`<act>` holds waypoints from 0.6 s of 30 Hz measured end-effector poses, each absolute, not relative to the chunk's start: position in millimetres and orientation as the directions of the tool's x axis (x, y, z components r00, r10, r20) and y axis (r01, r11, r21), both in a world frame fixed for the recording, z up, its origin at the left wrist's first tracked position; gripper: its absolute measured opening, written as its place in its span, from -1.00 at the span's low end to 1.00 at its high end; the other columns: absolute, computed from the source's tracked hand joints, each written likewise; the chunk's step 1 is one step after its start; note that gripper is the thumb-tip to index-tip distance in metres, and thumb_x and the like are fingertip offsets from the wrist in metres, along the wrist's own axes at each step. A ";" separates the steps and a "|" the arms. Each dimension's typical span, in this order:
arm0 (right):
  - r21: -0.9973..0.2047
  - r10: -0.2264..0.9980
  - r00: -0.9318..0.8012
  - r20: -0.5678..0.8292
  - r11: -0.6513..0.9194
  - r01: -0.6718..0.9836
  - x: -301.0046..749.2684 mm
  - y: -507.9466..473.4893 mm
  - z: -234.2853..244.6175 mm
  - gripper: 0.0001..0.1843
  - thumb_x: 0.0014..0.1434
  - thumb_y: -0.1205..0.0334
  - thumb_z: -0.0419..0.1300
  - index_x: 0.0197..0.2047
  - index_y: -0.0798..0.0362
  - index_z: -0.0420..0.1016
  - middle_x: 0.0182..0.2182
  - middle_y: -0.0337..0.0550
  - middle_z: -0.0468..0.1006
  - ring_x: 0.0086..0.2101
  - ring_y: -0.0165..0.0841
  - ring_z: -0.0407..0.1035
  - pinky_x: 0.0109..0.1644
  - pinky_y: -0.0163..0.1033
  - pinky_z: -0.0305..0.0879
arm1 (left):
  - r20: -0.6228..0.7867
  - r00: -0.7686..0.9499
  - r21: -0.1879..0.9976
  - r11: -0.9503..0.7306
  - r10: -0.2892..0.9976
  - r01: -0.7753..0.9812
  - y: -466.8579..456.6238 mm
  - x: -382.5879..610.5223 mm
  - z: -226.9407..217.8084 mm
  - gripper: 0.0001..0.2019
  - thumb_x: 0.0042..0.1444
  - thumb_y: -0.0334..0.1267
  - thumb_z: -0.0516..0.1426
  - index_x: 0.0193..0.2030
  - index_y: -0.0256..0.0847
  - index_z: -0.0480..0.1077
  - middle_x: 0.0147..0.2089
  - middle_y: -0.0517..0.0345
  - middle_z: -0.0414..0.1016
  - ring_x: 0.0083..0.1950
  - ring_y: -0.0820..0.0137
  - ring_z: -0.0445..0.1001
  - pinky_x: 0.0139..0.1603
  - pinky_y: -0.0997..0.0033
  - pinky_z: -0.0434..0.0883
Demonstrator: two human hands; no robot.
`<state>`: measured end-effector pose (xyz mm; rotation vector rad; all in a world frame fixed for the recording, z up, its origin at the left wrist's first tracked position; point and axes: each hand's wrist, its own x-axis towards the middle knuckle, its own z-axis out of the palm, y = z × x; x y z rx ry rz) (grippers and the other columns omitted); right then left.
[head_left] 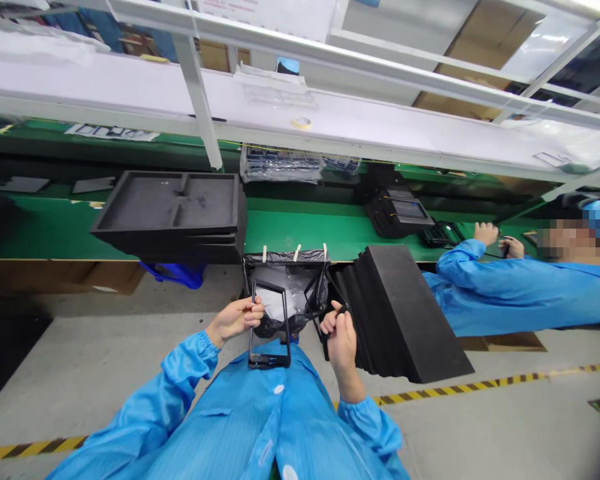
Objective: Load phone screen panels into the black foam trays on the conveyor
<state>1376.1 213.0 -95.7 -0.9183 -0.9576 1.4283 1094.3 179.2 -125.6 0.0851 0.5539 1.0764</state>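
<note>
My left hand (236, 318) is closed on the left side of a thin black rectangular frame (269, 325), held upright over my lap. My right hand (340, 333) is closed in a pinch on a thin black strip (314, 311) that runs from the frame's right side toward that hand. Both arms wear blue sleeves. Just beyond the frame hangs a black bin bag (286, 283), taped to the edge of the green table (300, 230).
A stack of black foam trays (175, 213) sits on the table at left. Black foam slabs (400, 313) lean in a row on the floor to my right. A co-worker in blue (510, 283) works at the table on the right. Yellow-black tape (480, 385) marks the floor.
</note>
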 end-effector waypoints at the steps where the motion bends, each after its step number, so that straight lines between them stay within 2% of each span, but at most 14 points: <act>1: -0.900 0.999 0.004 -0.051 -0.044 -0.434 1379.2 216.9 -97.6 -0.55 0.25 -0.17 0.25 0.03 -0.02 0.43 -0.50 -0.41 0.12 -0.53 -0.50 0.04 -0.48 -0.34 0.10 | -0.387 0.345 0.325 0.476 0.855 -0.817 178.5 1094.1 -125.4 -0.82 0.28 -0.53 0.00 -0.30 -0.32 0.37 -0.49 0.29 0.19 -0.61 0.60 0.20 -0.61 0.62 0.17; 4: -0.827 0.986 0.089 -0.143 -0.070 -0.557 1389.0 225.5 -104.3 -0.58 0.21 -0.17 0.30 -0.09 0.00 0.45 -0.52 -0.45 -0.01 -0.57 -0.54 -0.07 -0.53 -0.41 0.02 | -0.390 0.284 0.337 0.422 0.876 -0.841 178.7 1095.7 -129.3 -0.76 0.36 -0.47 -0.05 -0.28 -0.31 0.38 -0.54 0.38 0.08 -0.67 0.63 0.07 -0.67 0.63 0.05; 7: -0.740 0.970 0.054 -0.236 -0.144 -0.657 1393.4 227.3 -113.1 -0.63 0.23 -0.13 0.30 -0.20 0.00 0.39 -0.54 -0.48 -0.10 -0.59 -0.54 -0.13 -0.55 -0.45 0.01 | -0.388 0.212 0.371 0.362 0.897 -0.855 182.3 1101.6 -135.9 -0.72 0.43 -0.40 -0.09 -0.17 -0.36 0.44 -0.58 0.42 0.03 -0.71 0.64 -0.03 -0.71 0.64 -0.04; 10: -0.625 0.951 -0.013 -0.308 -0.213 -0.751 1388.5 224.6 -119.4 -0.72 0.27 0.00 0.30 -0.23 0.01 0.37 -0.54 -0.47 -0.10 -0.59 -0.53 -0.12 -0.56 -0.47 0.05 | -0.370 0.170 0.398 0.322 0.913 -0.859 187.2 1111.2 -138.0 -0.71 0.44 -0.36 -0.07 -0.09 -0.39 0.46 -0.58 0.42 0.06 -0.71 0.65 -0.01 -0.71 0.65 -0.02; 14: -0.512 0.938 -0.102 -0.330 -0.269 -0.816 1375.9 221.1 -120.9 -0.84 0.30 0.15 0.26 -0.22 0.01 0.37 -0.53 -0.46 -0.08 -0.58 -0.52 -0.10 -0.55 -0.49 0.08 | -0.331 0.152 0.404 0.285 0.931 -0.869 194.5 1123.6 -134.5 -0.73 0.43 -0.35 -0.04 -0.04 -0.39 0.48 -0.53 0.34 0.16 -0.65 0.62 0.13 -0.66 0.63 0.13; 18: -0.508 0.934 -0.161 -0.319 -0.312 -0.803 1368.3 221.1 -122.4 -0.87 0.32 0.17 0.23 -0.22 -0.03 0.35 -0.52 -0.44 -0.09 -0.58 -0.48 -0.09 -0.54 -0.47 0.13 | -0.326 0.148 0.412 0.281 0.934 -0.867 200.6 1130.1 -133.9 -0.78 0.39 -0.31 0.05 -0.01 -0.36 0.49 -0.32 0.09 0.44 -0.44 0.48 0.44 -0.54 0.56 0.33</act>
